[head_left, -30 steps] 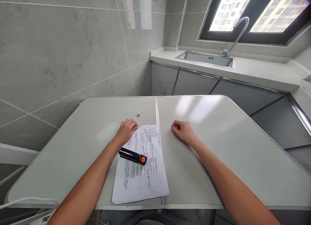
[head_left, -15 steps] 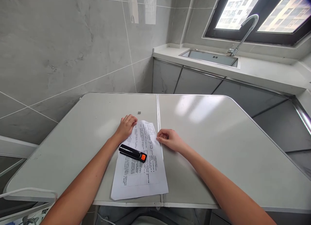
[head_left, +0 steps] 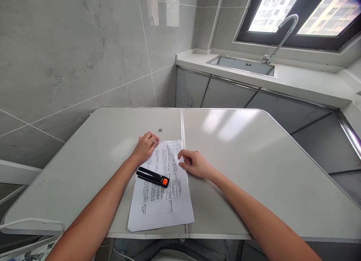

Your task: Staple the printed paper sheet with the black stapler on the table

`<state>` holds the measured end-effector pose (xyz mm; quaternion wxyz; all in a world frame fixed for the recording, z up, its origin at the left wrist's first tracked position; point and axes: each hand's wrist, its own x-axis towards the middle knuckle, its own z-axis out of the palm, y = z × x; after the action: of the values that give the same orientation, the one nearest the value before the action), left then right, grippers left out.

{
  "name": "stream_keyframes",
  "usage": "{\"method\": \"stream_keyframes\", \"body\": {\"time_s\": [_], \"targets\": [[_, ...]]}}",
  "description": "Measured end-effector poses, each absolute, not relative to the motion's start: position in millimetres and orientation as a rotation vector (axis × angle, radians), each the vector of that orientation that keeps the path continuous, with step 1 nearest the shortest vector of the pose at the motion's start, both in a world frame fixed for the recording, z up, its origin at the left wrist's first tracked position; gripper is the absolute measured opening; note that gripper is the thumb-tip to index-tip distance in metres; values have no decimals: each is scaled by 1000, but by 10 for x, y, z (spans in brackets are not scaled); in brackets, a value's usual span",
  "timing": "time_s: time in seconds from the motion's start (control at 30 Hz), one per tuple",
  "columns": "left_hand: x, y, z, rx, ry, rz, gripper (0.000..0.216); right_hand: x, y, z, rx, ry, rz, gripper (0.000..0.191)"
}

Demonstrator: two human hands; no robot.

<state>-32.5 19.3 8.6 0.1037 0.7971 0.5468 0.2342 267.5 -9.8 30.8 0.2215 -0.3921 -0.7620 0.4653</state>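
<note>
Sheets of printed paper (head_left: 160, 214) lie on the table, how many I cannot tell. A black stapler (head_left: 152, 177) with an orange square at one end rests slantwise on top of them. My left hand (head_left: 145, 147) is at the paper's far left corner, fingers bent and thumb drawn in, seemingly pinching that corner. Over the right edge, my right hand (head_left: 195, 164) curves with a gap between thumb and forefinger, and nothing shows in it. Just beyond my left hand lie small dark staple strips (head_left: 160, 130).
The pale folding table (head_left: 242, 170) has a metal seam (head_left: 181, 123) down its middle. Behind it is a counter with a sink (head_left: 242, 64) and a curved faucet (head_left: 284, 37). A tiled wall (head_left: 70, 58) stands on the left. A white rail (head_left: 31, 220) shows at lower left.
My right hand's thumb and forefinger have parted at the paper's right edge. The paper's far right corner now lies flatter. My left hand and the stapler stay nearly in place.
</note>
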Motion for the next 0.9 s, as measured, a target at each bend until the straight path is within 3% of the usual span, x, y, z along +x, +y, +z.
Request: {"method": "stream_keyframes", "body": {"time_s": [0.17, 0.63, 0.9], "targets": [[-347, 189, 65, 2277, 1685, 793, 15, 2721, -102, 327, -998, -2283, 1341, 9], [-335, 193, 87, 2265, 1689, 803, 17, 3110, 82, 455, -1316, -2026, 1499, 10], [-284, 110, 163, 2407, 1360, 648, 17, 3497, 219, 477, -1445, -2032, 1610, 16]]}}
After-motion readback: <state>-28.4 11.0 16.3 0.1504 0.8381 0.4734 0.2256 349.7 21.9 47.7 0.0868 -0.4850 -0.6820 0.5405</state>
